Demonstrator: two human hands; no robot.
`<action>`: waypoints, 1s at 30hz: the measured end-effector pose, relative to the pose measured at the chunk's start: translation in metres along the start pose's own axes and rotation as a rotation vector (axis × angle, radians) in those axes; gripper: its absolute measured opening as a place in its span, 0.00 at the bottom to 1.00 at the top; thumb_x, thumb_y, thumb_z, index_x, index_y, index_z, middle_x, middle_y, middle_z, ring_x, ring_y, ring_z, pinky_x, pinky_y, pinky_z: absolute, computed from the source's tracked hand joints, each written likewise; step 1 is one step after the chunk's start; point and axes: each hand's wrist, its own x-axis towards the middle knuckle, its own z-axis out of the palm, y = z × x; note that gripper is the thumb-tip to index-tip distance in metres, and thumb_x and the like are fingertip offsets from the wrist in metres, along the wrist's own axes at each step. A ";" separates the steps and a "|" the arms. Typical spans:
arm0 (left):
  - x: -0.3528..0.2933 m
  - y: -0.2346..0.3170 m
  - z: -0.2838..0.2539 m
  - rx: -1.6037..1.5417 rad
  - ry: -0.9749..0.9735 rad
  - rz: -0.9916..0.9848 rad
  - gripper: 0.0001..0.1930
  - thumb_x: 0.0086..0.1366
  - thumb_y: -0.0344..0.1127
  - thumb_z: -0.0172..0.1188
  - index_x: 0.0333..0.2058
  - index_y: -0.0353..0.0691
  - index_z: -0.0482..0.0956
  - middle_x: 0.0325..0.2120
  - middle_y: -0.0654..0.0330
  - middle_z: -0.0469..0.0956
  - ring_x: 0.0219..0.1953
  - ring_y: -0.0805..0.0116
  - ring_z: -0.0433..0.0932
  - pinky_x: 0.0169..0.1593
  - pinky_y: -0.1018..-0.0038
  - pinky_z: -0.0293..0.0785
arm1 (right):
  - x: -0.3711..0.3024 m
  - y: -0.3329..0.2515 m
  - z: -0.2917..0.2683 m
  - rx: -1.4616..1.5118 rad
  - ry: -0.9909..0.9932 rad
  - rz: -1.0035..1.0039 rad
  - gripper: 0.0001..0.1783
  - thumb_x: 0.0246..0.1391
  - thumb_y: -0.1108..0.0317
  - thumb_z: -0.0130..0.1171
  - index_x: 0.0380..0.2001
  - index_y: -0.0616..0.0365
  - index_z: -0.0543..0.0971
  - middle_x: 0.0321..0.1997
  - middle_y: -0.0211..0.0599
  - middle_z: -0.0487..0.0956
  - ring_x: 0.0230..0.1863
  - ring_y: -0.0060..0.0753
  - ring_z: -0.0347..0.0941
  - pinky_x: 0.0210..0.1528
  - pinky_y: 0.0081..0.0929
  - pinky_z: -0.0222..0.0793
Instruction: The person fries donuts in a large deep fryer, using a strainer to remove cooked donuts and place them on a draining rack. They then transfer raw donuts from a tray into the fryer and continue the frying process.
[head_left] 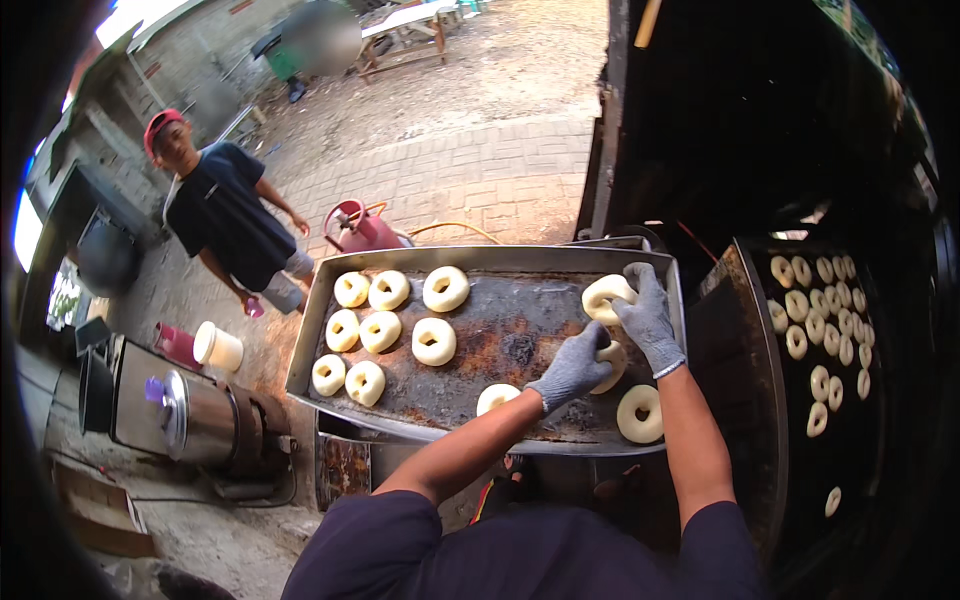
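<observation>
Working bare-armed over a long metal baking tray (490, 300), this person in grey gloves looks, to me, partway through setting out dough rings (433, 358). The left part of the tray seems settled: eight rings sit there in loose rows, apart or nearly touching. Its right part looks unfinished, with four more rings scattered and a wide stretch of scorched metal showing between the groups, so I'd judge there is spacing left to sort out; from where I stand I can't tell whether rings are being added or taken off. That makes twelve on this tray. The right hand (648, 312) has its grip partly curled about the right edge of the upper ring (592, 302), near the tray's far right corner. The left hand (572, 370) lies over the left side of the ring (617, 370) just below; its fingers are bent, but I can't tell how firmly that grip has closed. Off to the right, a second dark tray (850, 455) bears roughly two dozen rings, crowded too closely for an exact count. Beyond the work I count one person (228, 215) in a red cap, one red gas cylinder (372, 236), one white bucket (219, 347) and one lidded steel pot (205, 415).
</observation>
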 end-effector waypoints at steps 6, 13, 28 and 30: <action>0.047 0.127 0.034 -0.092 -0.144 0.287 0.28 0.58 0.25 0.64 0.60 0.38 0.77 0.49 0.46 0.85 0.51 0.59 0.86 0.55 0.64 0.81 | -0.098 0.020 -0.214 -0.006 0.413 0.049 0.18 0.49 0.73 0.62 0.46 0.62 0.82 0.46 0.50 0.84 0.50 0.52 0.82 0.55 0.41 0.78; 0.153 0.264 0.315 -0.012 -0.541 0.852 0.22 0.55 0.29 0.67 0.51 0.39 0.83 0.47 0.48 0.83 0.51 0.49 0.83 0.56 0.61 0.78 | -0.257 0.176 -0.400 -0.565 0.638 0.542 0.17 0.46 0.76 0.66 0.43 0.59 0.80 0.43 0.47 0.81 0.47 0.58 0.79 0.50 0.47 0.76; 0.153 0.236 0.257 -0.119 -0.448 0.709 0.12 0.58 0.32 0.61 0.38 0.33 0.86 0.36 0.42 0.85 0.42 0.41 0.84 0.50 0.55 0.80 | -0.225 0.208 -0.334 -0.182 0.632 0.507 0.22 0.67 0.70 0.61 0.60 0.68 0.79 0.61 0.50 0.81 0.60 0.40 0.80 0.60 0.33 0.76; 0.123 0.182 0.143 -0.141 -0.387 0.720 0.13 0.63 0.34 0.63 0.44 0.35 0.86 0.39 0.44 0.86 0.43 0.45 0.86 0.51 0.58 0.81 | -0.181 0.102 -0.270 0.033 0.400 0.329 0.21 0.67 0.75 0.57 0.60 0.71 0.77 0.55 0.48 0.82 0.56 0.36 0.80 0.61 0.31 0.75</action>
